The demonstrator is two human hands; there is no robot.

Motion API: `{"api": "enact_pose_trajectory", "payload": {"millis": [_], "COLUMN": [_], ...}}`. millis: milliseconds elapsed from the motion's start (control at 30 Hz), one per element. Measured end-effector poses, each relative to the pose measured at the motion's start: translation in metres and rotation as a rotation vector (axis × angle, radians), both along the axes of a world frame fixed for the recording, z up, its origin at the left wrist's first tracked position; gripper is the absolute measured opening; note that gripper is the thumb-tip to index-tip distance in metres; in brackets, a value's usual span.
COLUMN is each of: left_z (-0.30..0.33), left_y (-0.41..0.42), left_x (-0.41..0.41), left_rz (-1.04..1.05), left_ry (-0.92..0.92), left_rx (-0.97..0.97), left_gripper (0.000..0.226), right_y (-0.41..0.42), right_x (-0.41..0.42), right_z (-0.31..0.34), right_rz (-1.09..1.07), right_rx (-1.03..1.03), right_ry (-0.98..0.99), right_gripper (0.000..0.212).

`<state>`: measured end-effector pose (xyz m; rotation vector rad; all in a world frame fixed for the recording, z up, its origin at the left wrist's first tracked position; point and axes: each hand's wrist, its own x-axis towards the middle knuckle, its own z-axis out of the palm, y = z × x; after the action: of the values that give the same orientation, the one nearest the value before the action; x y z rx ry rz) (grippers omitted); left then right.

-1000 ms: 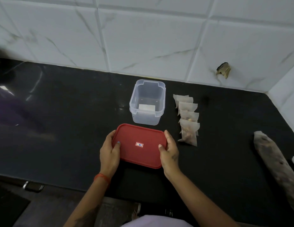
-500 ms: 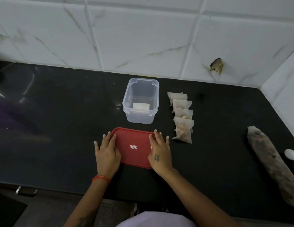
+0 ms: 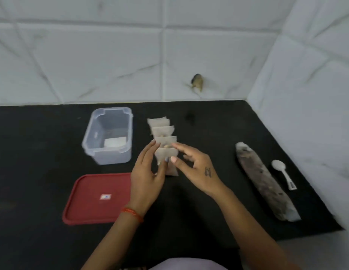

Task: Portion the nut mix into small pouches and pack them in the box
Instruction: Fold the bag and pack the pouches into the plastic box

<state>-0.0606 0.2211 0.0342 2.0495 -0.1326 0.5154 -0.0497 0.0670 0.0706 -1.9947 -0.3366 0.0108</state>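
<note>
While I watch through the head camera, I log the following on the black counter (image 3: 218, 133), which meets white marble-look wall tiles (image 3: 111, 61) at the back and on the right.

Item one: clear plastic box (image 3: 108, 136), open, standing upright left of centre; a small white piece lies on its floor. Item two: red lid (image 3: 97, 197), flat on the counter just in front of the box, apart from it, with a small label at its middle. Item three: row of small translucent pouches (image 3: 163, 131), overlapping one another like shingles, running from near the back wall toward me, just right of the box; nuts show dimly inside the nearer ones. Item four: long clear bag of nut mix (image 3: 265, 182), lying slantwise well to the right of the pouches. Item five: white plastic spoon (image 3: 283, 173), just beside the bag on its right, bowl toward the wall.

Left hand (image 3: 146, 176): fingers spread and slightly curled, tips touching the left edge of the nearest pouch; a red thread band (image 3: 131, 213) sits on its wrist. Right hand (image 3: 195, 168): fingers loosely parted, thumb and forefinger at the right edge of the same pouch. Motion blur keeps me from telling whether either hand actually pinches it.
</note>
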Motion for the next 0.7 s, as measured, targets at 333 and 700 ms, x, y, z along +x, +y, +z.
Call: {"api": "enact_pose_trajectory", "payload": {"millis": [333,700], "left_z": [-0.024,-0.073], "left_y": [-0.167,-0.248], "left_x": [0.037,0.055], "left_rz": [-0.564,-0.677], "left_ry": [0.186,0.316], "left_rx": [0.196,0.194], "left_gripper": [0.087,0.095], "right_y": [-0.173,-0.229], "right_x": [-0.026,-0.030], "right_z": [-0.012,-0.055], "right_rz": [-0.649,-0.606], "right_rx": [-0.071,-0.393], "right_ry": [0.041,0.495], "right_gripper": [0.046,0.066]}}
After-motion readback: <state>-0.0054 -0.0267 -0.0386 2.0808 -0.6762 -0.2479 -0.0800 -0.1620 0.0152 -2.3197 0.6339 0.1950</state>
